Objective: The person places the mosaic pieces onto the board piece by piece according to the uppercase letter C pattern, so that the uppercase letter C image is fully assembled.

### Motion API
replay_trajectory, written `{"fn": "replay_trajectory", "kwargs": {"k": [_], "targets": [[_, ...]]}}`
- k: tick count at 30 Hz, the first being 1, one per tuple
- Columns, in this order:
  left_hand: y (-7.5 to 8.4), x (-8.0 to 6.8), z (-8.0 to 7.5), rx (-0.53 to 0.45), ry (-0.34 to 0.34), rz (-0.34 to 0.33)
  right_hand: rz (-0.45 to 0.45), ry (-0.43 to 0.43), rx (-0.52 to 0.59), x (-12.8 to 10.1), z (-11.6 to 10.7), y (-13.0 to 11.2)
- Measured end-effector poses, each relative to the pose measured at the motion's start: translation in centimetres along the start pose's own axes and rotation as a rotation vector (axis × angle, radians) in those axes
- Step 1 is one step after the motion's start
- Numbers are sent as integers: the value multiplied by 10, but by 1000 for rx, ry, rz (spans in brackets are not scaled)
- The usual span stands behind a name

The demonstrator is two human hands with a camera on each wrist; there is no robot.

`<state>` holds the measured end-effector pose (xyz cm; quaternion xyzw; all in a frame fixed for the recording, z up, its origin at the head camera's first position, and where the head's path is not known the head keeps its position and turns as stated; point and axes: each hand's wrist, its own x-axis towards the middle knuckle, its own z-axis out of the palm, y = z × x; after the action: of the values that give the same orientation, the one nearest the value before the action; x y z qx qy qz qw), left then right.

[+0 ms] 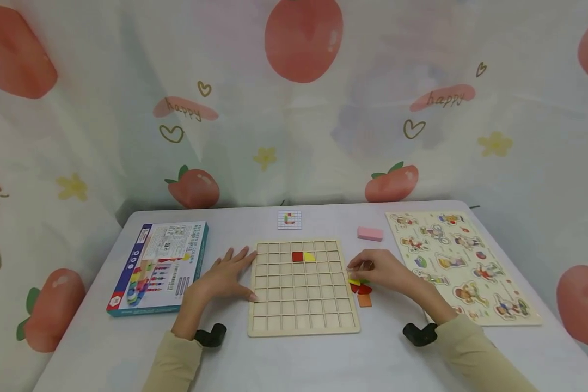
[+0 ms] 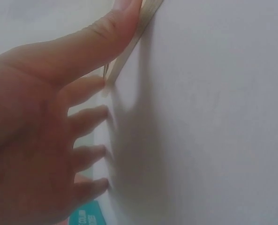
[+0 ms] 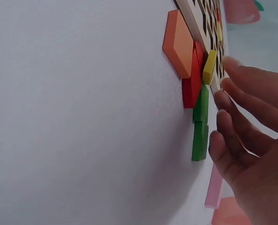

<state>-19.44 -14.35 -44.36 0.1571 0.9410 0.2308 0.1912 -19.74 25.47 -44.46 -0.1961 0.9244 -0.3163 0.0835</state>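
A wooden grid board (image 1: 301,332) lies on the table, with a red square (image 1: 297,256) and a yellow rounded piece (image 1: 309,256) side by side in its upper cells. My left hand (image 1: 225,276) spreads its fingers along the board's left side, the thumb touching the edge. At the right side my right hand (image 1: 384,268) bends its fingers over a small pile. There lie a yellow piece (image 3: 209,68), a red piece (image 3: 191,92), green pieces (image 3: 199,140) and an orange square (image 3: 176,43). Whether its fingertips pinch a piece is hidden.
A small pattern card (image 1: 289,219) lies behind the board. At the left is a boxed set (image 1: 159,267). A pink block (image 1: 369,234) sits at the back right, beside a large picture puzzle board (image 1: 463,267). Behind the table hangs a fruit-print cloth (image 1: 294,136).
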Motion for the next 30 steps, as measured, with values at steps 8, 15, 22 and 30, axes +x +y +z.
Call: {"fn": "replay_trajectory", "kwargs": {"k": [8,15,22,30], "targets": [[1,-2,-2,-20,7,2,-5,-30,-22,-1,0,4],[-1,1,1,-19,4,-2,13,-51,-13,-1,0,0],[2,-2,-3,-23,6,-4,-7,-55,-6,3,3,-4],[2,-1,-2,-29,-4,-2,-41,-38,28,13,6,-15]]}}
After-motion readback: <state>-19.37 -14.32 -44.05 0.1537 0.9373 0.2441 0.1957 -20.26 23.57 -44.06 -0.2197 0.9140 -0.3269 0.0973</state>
